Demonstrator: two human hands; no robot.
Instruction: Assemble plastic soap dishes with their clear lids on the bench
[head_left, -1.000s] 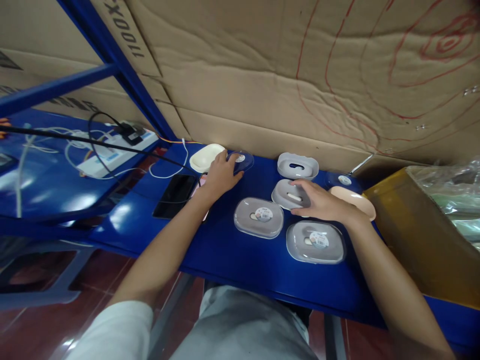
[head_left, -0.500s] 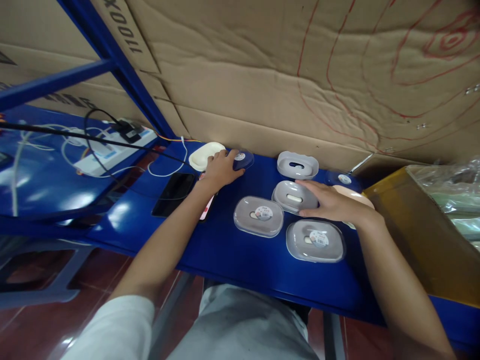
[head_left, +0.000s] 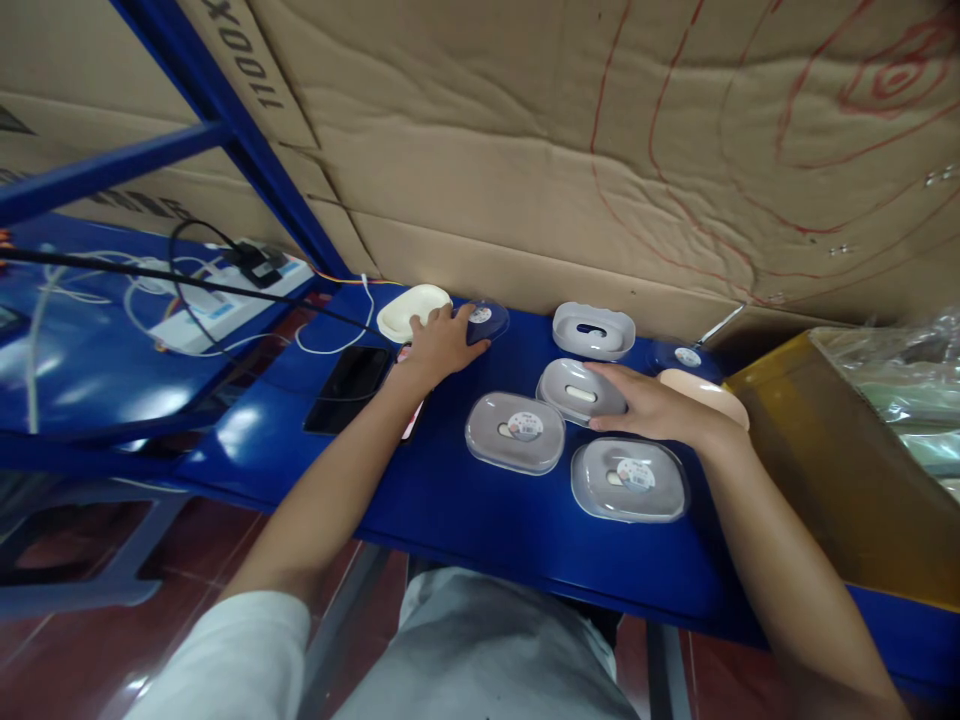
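Handling the gray tray [head_left: 559, 382] seems to be the step in hand. The person's right hand [head_left: 634, 405] looks clamped across its right end, thumb at the near rim and fingers at the far one, and hides part of that end. The tray lies face up, on the blue counter [head_left: 450, 520] or barely above it; the view does not settle which. The gray dish [head_left: 594, 338] stands just behind it, the left box [head_left: 510, 450] and right box [head_left: 634, 500] sit lidded in front, and the peach dish [head_left: 712, 400] is partly covered by the wrist.

The left hand [head_left: 450, 345] has its fingers and thumb spread apart between the cream dish [head_left: 405, 312] and the clear lid [head_left: 491, 322]. Nothing shows in its hold; whether it rests on either one or only hangs over them, one cannot tell.

As a judgement, moving the tray from here calls for even pressure on both rims and a slight lift, since the left box is so close that its corner could catch. Picking up the clear lid would call for the left hand to shift right and close on its rim, without nudging the cream dish.
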